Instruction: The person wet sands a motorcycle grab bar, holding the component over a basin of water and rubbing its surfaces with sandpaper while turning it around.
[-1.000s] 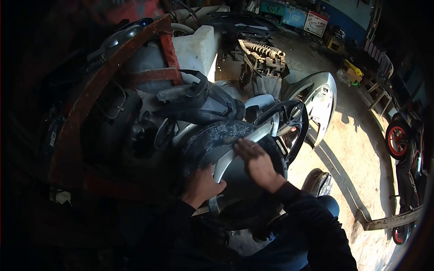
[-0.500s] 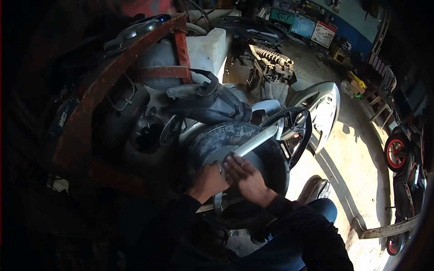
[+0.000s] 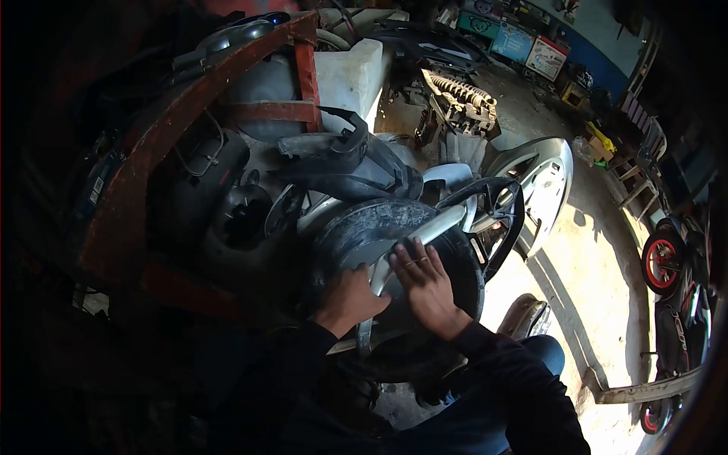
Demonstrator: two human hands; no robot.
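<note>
A long, bent silver trim piece (image 3: 444, 224) lies slantwise over a round black tub (image 3: 379, 214). Its upper end reaches the tub's right rim, and a narrow lower part hangs below my hands. My left hand (image 3: 351, 300) is closed round the piece near its bend, thumb on the near side. Against its upper face my right hand (image 3: 426, 294) lies flat, fingers stretched out and slightly apart, a ring on one of them. Grey liquid or a grey bottom shows inside the tub, though shade makes it hard to tell which.
Black plastic fairing parts (image 3: 364, 163) rest behind the tub. Right of it are a black curved frame (image 3: 516, 227) and a silver body panel (image 3: 560, 171). A red metal frame (image 3: 144, 159) stands at left. A motorcycle wheel (image 3: 662, 262) is at far right.
My right hand has slid up and right along the silver piece, and its fingers have straightened. My left hand keeps its grip in nearly the same place. The view has shifted slightly.
</note>
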